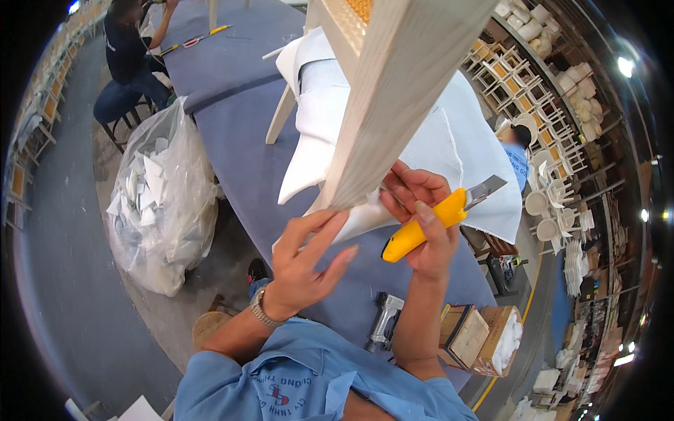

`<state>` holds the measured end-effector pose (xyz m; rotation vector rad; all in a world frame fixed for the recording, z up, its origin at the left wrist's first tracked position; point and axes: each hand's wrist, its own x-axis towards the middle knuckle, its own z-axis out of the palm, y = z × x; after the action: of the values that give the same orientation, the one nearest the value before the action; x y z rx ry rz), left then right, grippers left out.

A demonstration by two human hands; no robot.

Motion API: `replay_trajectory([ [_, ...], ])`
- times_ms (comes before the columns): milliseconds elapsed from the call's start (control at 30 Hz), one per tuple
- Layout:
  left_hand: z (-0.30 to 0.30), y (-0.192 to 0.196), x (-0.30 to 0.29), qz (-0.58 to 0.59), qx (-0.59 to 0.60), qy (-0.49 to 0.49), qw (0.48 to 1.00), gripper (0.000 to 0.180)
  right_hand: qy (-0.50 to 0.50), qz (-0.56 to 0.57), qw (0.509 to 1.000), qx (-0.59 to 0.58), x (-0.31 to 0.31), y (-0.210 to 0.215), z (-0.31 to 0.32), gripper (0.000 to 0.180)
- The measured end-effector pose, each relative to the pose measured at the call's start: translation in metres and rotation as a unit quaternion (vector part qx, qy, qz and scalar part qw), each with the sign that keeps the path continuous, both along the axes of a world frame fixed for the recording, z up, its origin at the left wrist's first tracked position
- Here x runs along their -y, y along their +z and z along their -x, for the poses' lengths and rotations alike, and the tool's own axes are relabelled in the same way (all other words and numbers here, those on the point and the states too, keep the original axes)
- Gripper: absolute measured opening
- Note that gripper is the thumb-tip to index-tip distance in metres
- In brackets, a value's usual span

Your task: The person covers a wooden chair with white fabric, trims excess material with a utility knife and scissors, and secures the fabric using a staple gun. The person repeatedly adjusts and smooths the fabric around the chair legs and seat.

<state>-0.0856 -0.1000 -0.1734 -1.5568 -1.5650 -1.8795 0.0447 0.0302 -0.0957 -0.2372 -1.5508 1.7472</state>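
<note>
A pale wooden chair frame (390,91) stands tilted on the blue-grey table, one thick leg rising toward me. White fabric (449,144) drapes around it, with a loose flap hanging at its left. My left hand (305,256), a metal watch on its wrist, lies against the near end of the leg and the fabric edge, fingers spread. In my right hand (432,238) is a yellow utility knife (425,226), its blade extended and pointing up to the right. The fingertips of that hand are close to the white fabric beside the leg.
On the table near my body lies a nail gun (385,321). Boxes (484,333) stand at its right edge. A clear plastic bag of white scraps (163,210) sits on the floor at left. One person (133,52) sits far left; another (516,151) is at right. Stacked chair frames (523,91) line the right.
</note>
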Motion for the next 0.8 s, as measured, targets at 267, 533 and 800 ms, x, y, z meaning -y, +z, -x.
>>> replay_trajectory([
  [267,-0.039,-0.008,-0.018,0.134,0.062,-0.015,0.989,0.051,0.001,0.037,0.999,-0.025,-0.002,-0.007,-0.007,0.041],
  [533,-0.048,-0.060,-0.041,0.044,0.147,-0.028,0.988,0.041,0.064,0.114,0.976,-0.173,-0.005,-0.026,-0.004,0.044],
  [800,0.024,-0.048,-0.003,0.160,0.022,-0.057,0.985,0.021,-0.129,0.141,0.970,-0.152,0.046,-0.081,-0.055,0.038],
])
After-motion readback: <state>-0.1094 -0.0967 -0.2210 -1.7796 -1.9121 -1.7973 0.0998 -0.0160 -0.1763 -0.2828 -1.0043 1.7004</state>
